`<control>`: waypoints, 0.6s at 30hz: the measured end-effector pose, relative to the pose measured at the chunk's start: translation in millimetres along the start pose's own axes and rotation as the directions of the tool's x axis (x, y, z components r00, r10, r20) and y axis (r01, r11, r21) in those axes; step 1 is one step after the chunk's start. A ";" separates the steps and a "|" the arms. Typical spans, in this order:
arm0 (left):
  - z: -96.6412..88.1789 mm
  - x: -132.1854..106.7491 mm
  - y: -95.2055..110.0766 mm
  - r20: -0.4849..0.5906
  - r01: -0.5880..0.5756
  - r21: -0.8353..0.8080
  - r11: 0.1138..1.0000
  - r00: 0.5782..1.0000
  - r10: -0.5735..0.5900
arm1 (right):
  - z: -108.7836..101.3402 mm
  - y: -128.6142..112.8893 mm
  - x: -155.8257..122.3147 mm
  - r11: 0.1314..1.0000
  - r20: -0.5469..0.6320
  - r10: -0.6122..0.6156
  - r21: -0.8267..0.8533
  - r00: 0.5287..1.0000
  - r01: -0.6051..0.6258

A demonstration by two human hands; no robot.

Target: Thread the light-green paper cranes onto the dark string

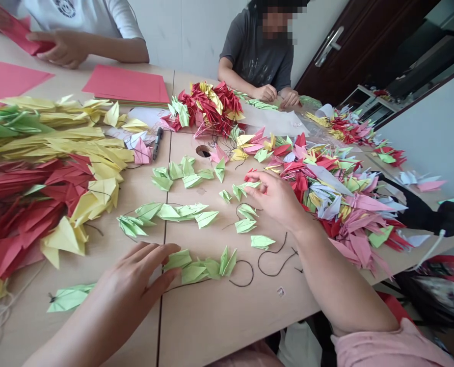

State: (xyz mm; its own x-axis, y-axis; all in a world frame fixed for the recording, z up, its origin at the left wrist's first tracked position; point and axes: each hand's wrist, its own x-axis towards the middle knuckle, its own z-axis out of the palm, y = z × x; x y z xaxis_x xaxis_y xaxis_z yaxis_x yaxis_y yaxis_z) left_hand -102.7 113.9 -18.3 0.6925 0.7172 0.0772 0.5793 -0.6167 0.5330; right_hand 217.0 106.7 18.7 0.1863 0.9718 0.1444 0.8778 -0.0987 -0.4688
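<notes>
Green folded-paper strip (207, 269): one, pieces overlapping in a row, lying on the tan table (219, 326) at seven o'clock from the centre of your view. Black cord (251, 275) shows at its near edge and curls beyond its right end.

Left hand (146, 270): yours, at eight o'clock; thumb and index finger set narrowly about the strip's left end. Whether they pinch it, the view cannot tell.

Right hand (274, 196): yours, at three o'clock; fingertips closed on a green folded-paper piece (250, 185).

Further green stock, on the table before you: a longer row (181, 211) at eight o'clock; a looser row (186, 173) at nine; a single leaf-shaped piece (262, 241) at five, with a loose black string (274, 271) just beside it.

Mixed pile of folded paper (337, 191), red, pink, white, yellow and green: three o'clock, beyond your right forearm.

Red folded-paper bundle (229, 99), with some yellow and green: twelve o'clock.

Yellow and red folded-paper heap (68, 186): nine o'clock.

Dark pen (158, 142) and red paper sheets (129, 84), stacked: both at ten o'clock.

Co-worker in grey (259, 56), hands on the table: one o'clock. Co-worker in white (92, 23), holding red paper (28, 38): between ten and eleven.
</notes>
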 end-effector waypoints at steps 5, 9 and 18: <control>3.8 -1.7 2.5 -0.039 0.070 -0.010 0.998 0.997 -0.070 | 12.4 5.6 12.7 0.998 0.008 0.006 -0.066 1.000 -0.005; 3.5 -0.9 0.5 -0.007 0.019 -0.005 1.000 1.000 -0.019 | 10.6 10.7 18.9 0.999 -0.066 0.028 -0.020 0.997 -0.029; 1.9 0.3 -5.5 -0.019 -0.067 0.038 0.997 0.997 0.068 | -3.5 18.3 12.0 0.989 -0.046 0.108 0.103 0.993 -0.103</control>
State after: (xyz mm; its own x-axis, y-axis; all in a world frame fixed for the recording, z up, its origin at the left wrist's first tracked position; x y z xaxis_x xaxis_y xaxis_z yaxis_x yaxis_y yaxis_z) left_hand -104.9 116.9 -22.8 0.7220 0.6797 0.1297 0.5470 -0.6754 0.4946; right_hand 236.8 115.8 14.9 0.2999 0.9447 0.1326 0.8039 -0.1754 -0.5684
